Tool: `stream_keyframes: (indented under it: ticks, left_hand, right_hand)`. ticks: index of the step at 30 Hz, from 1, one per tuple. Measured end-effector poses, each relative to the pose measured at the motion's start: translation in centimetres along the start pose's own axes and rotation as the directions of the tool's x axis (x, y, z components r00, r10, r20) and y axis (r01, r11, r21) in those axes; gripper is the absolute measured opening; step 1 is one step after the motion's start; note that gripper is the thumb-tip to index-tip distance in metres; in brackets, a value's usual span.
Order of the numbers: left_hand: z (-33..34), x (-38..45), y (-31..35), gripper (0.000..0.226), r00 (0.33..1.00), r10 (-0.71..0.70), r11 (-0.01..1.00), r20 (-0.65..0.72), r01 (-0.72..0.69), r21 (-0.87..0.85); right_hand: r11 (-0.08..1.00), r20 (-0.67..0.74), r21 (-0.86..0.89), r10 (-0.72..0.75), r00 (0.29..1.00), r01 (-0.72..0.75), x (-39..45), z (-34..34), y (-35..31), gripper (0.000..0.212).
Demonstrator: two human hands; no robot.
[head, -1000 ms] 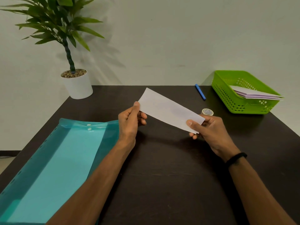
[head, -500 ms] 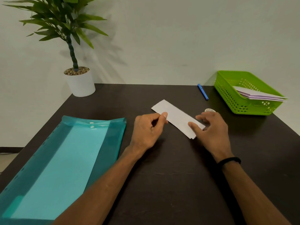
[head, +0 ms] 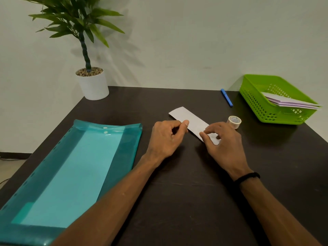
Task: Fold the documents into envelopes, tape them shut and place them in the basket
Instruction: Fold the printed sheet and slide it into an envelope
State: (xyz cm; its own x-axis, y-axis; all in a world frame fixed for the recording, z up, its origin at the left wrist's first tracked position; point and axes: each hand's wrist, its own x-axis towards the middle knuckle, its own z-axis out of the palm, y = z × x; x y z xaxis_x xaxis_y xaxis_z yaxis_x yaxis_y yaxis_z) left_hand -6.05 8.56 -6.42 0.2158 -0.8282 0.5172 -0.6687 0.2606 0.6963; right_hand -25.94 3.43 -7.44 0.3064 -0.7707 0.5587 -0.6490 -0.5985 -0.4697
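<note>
Flat on the dark tabletop (head: 177, 201), right of centre: a folded white document (head: 191, 119), long axis slanting from the far left toward the near right. Pinned at its near-left edge by the left hand (head: 166, 137), thumb tip pressing the paper, other fingers curled under. Covered at its near-right end by the right hand (head: 223, 139), fingers bent and fingertips bearing down on the sheet. Just beyond that hand, touching or nearly so: a roll of clear tape (head: 234, 121), likely wanted next and nearer the right hand than the left. Toward the far right corner: a green basket (head: 255, 103), folded papers already inside. Along the far edge, a blue pen (head: 226, 97); at the far left corner, a potted plant (head: 92, 82); along the left edge, a teal plastic folder (head: 71, 167).
</note>
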Motion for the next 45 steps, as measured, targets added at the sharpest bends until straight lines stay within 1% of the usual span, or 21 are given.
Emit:
stream_keyframes:
  ticks: [2,4,7,9,11,13,14,16,17,18,20,23,25,27,29,33,35,38,40,42,45]
  left_hand:
    - [-0.1,0.2,0.1,0.036,0.999,-0.034,0.999,-0.017,0.034,-0.011]
    - [-0.4,0.3,0.2,0.039,0.995,-0.093,0.994,-0.026,0.091,-0.067]
    - [-1.5,0.3,0.7,0.040,0.981,-0.193,0.968,-0.026,0.186,-0.167]
    - [-3.2,0.1,1.0,0.040,0.977,-0.202,0.968,-0.066,0.189,-0.167]
    - [-5.9,-0.5,1.0,0.041,0.979,-0.169,0.979,-0.116,0.153,-0.137]
    - [-8.8,-1.4,0.2,0.046,0.968,-0.148,0.989,-0.204,0.141,-0.050]
    - [-10.3,-1.8,-0.7,0.050,0.953,-0.171,0.984,-0.250,0.179,0.008]
    - [-13.3,-2.4,-3.3,0.054,0.904,-0.280,0.925,-0.322,0.344,0.160]
    - [-14.6,-2.7,-4.9,0.057,0.876,-0.331,0.873,-0.351,0.426,0.239]
    - [-15.7,-3.0,-6.6,0.059,0.859,-0.355,0.829,-0.369,0.471,0.300]
    - [-16.9,-3.6,-9.6,0.059,0.873,-0.331,0.801,-0.359,0.461,0.382]
    - [-17.1,-4.8,-11.5,0.040,0.929,-0.180,0.837,-0.323,0.317,0.447]
    - [-16.7,-5.2,-11.9,0.035,0.958,-0.119,0.843,-0.262,0.237,0.482]
    - [-16.2,-5.3,-12.0,0.051,0.959,-0.191,0.800,-0.208,0.275,0.533]
    - [-16.1,-5.3,-11.9,0.065,0.935,-0.288,0.744,-0.208,0.355,0.566]
    - [-16.3,-5.2,-11.7,0.071,0.917,-0.353,0.716,-0.187,0.394,0.577]
    - [-16.3,-5.1,-11.7,0.072,0.910,-0.377,0.706,-0.171,0.402,0.583]
    - [-16.2,-5.1,-11.4,0.076,0.911,-0.371,0.717,-0.177,0.403,0.568]
    - [-16.3,-5.2,-11.2,0.081,0.915,-0.355,0.734,-0.190,0.399,0.549]
    - [-16.4,-5.2,-10.9,0.083,0.914,-0.360,0.740,-0.190,0.403,0.539]
    - [-16.6,-5.2,-10.6,0.081,0.906,-0.366,0.763,-0.213,0.423,0.489]
  right_hand:
    - [0.997,0.018,-0.007,-0.083,0.996,0.083,-0.2,0.6,-0.9,0.011]
    - [0.982,0.051,-0.007,-0.188,0.981,0.189,-0.4,1.3,-2.1,0.011]
    - [0.953,0.177,-0.028,-0.293,0.939,0.303,-1.0,2.2,-3.9,0.016]
    - [0.940,0.228,-0.021,-0.328,0.917,0.342,-1.3,2.6,-4.9,0.020]
    - [0.934,0.200,0.018,-0.353,0.914,0.356,-1.6,3.0,-6.0,0.020]
    - [0.924,0.124,0.069,-0.382,0.916,0.376,-1.9,3.7,-7.3,0.019]
    - [0.915,0.089,0.090,-0.402,0.911,0.395,-2.1,4.1,-8.2,0.018]
    - [0.889,0.059,0.139,-0.447,0.892,0.436,-2.3,5.5,-10.6,0.018]
    - [0.871,0.064,0.163,-0.479,0.876,0.464,-2.4,6.4,-11.9,0.019]
    - [0.849,0.082,0.181,-0.516,0.852,0.497,-2.5,7.3,-13.1,0.021]
    - [0.822,0.167,0.202,-0.564,0.808,0.532,-2.4,9.3,-15.4,0.025]
    - [0.867,0.356,0.187,-0.498,0.791,0.462,-1.3,11.6,-17.7,0.029]
    - [0.889,0.392,0.128,-0.452,0.801,0.440,0.0,12.9,-18.3,0.030]
    - [0.905,0.444,0.039,-0.395,0.804,0.423,1.5,13.7,-19.0,0.034]
    - [0.914,0.490,-0.019,-0.345,0.801,0.406,2.8,14.4,-19.9,0.036]
    - [0.953,0.539,-0.071,-0.212,0.815,0.295,4.5,14.9,-20.8,0.037]
    - [0.968,0.559,-0.081,-0.154,0.815,0.239,5.3,14.8,-21.3,0.032]
    - [0.987,0.570,-0.086,-0.062,0.819,0.134,6.8,15.2,-22.0,0.024]
    - [0.994,0.598,-0.085,-0.001,0.802,0.065,8.0,15.8,-22.2,0.021]
    - [0.996,0.639,-0.092,0.046,0.768,0.017,9.1,16.0,-22.6,0.019]
    - [0.992,0.703,-0.122,0.070,0.708,0.022,10.6,15.5,-23.1,0.024]
